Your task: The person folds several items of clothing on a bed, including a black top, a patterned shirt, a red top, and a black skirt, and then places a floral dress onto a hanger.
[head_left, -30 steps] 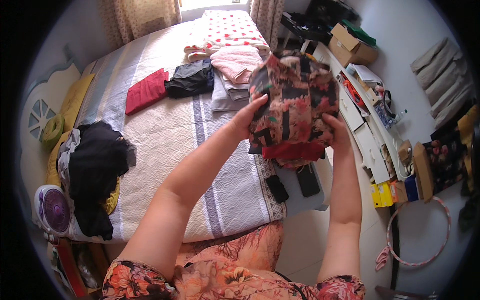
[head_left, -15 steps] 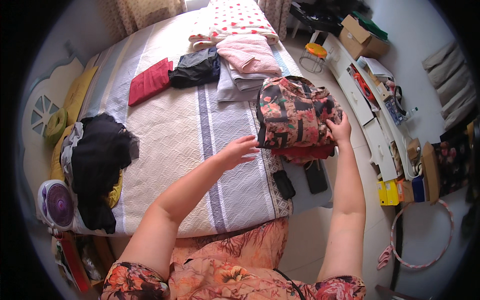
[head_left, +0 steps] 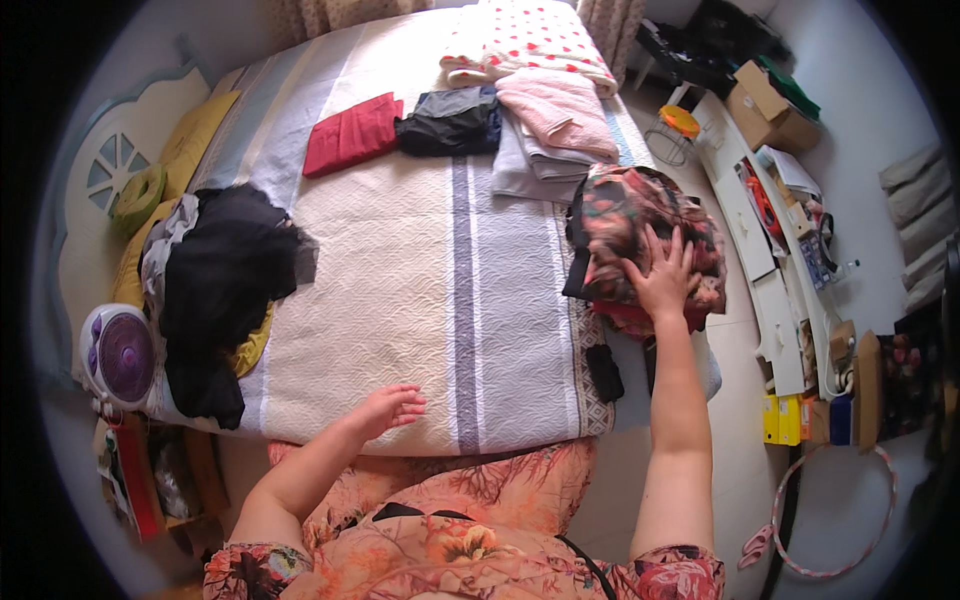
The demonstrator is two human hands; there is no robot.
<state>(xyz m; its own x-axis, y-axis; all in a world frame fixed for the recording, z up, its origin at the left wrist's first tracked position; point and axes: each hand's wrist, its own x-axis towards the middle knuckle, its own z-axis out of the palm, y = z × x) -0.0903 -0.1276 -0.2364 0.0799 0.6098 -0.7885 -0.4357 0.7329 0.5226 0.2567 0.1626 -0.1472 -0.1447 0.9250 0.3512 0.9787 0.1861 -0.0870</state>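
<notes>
A stack of folded floral clothes point(head_left: 610, 215) in black, pink and red lies at the bed's right edge. My right hand point(head_left: 662, 268) rests on top of it, fingers spread and palm down. My left hand point(head_left: 390, 410) hovers over the bed's near edge, holding nothing, its fingers loosely extended. Farther back lie a folded red cloth point(head_left: 352, 135), folded dark garments point(head_left: 447, 122) and a pink towel point(head_left: 558, 112) on folded grey fabric point(head_left: 530, 172). A loose heap of black clothes point(head_left: 220, 290) is on the left side of the bed.
A small black object point(head_left: 604, 374) lies below the floral stack. White drawers point(head_left: 750, 235) run along the right wall. A purple and white fan point(head_left: 120, 355) stands at the left near corner, by the headboard point(head_left: 90, 200). A striped hoop point(head_left: 880, 545) leans at the lower right.
My right hand has gone from gripping the floral stack's right side to lying flat on its top. My left hand has drawn back toward me, away from the stack. The view has shifted left.
</notes>
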